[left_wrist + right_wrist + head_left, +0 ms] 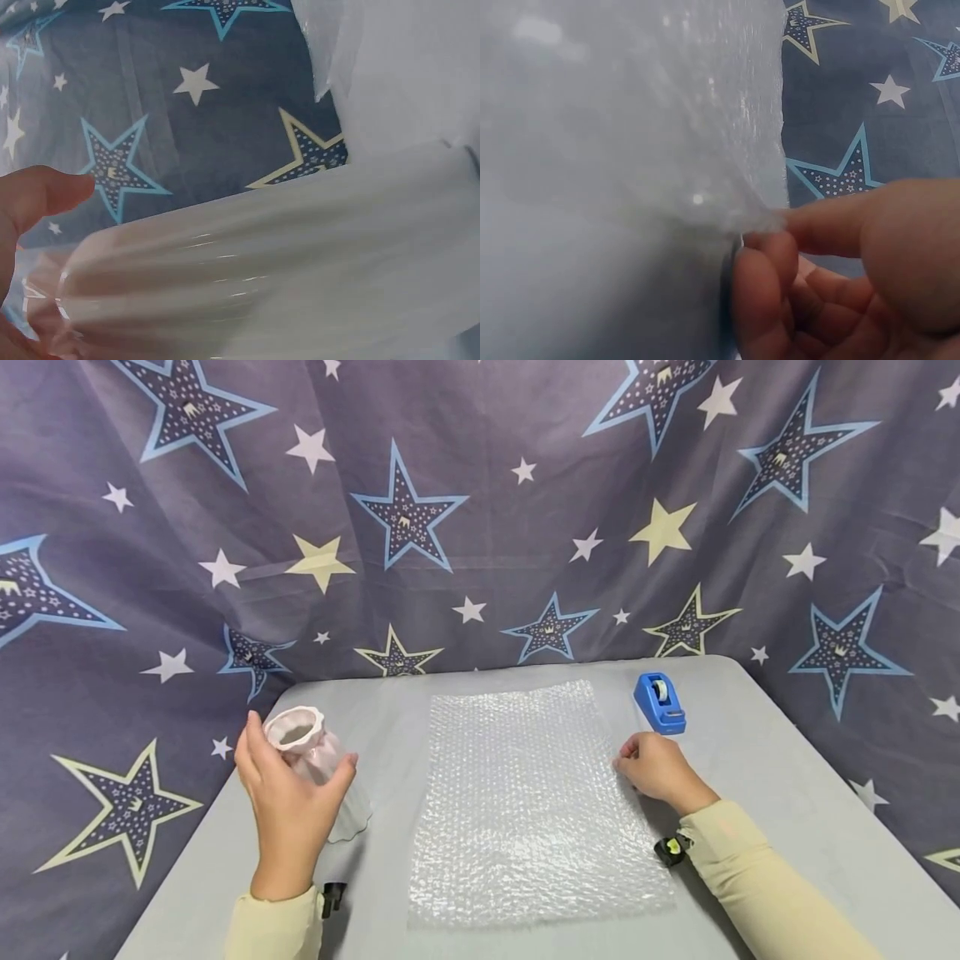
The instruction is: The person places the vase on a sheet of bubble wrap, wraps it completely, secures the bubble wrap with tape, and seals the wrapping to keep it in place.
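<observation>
A white, fluted vase (pixel 322 760) with a wavy pinkish rim stands at the left of the table. Around its upper part is my left hand (pixel 288 806), fingers on the far left side and thumb spread to the right. In the left wrist view a gap shows between the thumb (pixel 64 189) and the vase (pixel 225 277); whether the other fingers touch it is hard to tell. A sheet of bubble wrap (pixel 525 810) lies flat in the middle. My right hand (pixel 656 768) pinches its right edge, and the pinched bubble wrap (pixel 757 214) lifts slightly.
Behind the bubble wrap's right side sits a blue tape dispenser (pixel 660 703) with a roll of tape, just beyond my right hand. The grey table (pixel 795 827) ends at a star-patterned curtain (pixel 480 510) at the back and sides.
</observation>
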Available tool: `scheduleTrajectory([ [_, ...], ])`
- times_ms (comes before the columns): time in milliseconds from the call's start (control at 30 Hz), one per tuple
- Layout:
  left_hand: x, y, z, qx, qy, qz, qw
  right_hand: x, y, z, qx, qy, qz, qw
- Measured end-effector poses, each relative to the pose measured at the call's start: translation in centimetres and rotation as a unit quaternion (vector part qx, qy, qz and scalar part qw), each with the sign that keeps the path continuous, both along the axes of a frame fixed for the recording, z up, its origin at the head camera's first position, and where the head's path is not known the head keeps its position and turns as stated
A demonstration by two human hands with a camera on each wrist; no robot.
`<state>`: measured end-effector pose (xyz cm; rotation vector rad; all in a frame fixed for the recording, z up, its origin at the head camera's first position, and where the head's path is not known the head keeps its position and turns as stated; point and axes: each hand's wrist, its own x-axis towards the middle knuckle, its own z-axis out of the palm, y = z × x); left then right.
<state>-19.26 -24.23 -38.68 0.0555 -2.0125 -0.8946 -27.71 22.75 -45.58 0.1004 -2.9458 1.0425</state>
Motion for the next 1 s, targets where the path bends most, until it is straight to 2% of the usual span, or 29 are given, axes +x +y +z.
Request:
scheduleTrajectory([
  [167,-0.3,-0.1,-0.3,0.081,-0.044,-0.022,0.9955,-0.3,-0.2,0.1,-0.018,-0.002,-0.004,1.000],
  [333,-0.7,-0.1,-0.8,0.120,-0.061,-0.036,0.9902,-0.6,-0.2,0.2,-0.025,-0.002,0.000,1.000],
  [467,-0.9,-0.4,-1.5,0.121,-0.075,-0.034,0.9892,-0.9,-0.2,0.1,-0.024,0.000,0.001,1.000],
  [700,-1.4,-0.8,-2.6,0.113,-0.067,-0.029,0.9909,-1.3,0.1,-0.6,-0.022,0.016,-0.006,1.000],
  [1000,-0.6,-1.0,-3.3,0.131,-0.147,0.001,0.9804,-2.0,0.8,-1.3,-0.055,0.002,0.004,0.998],
])
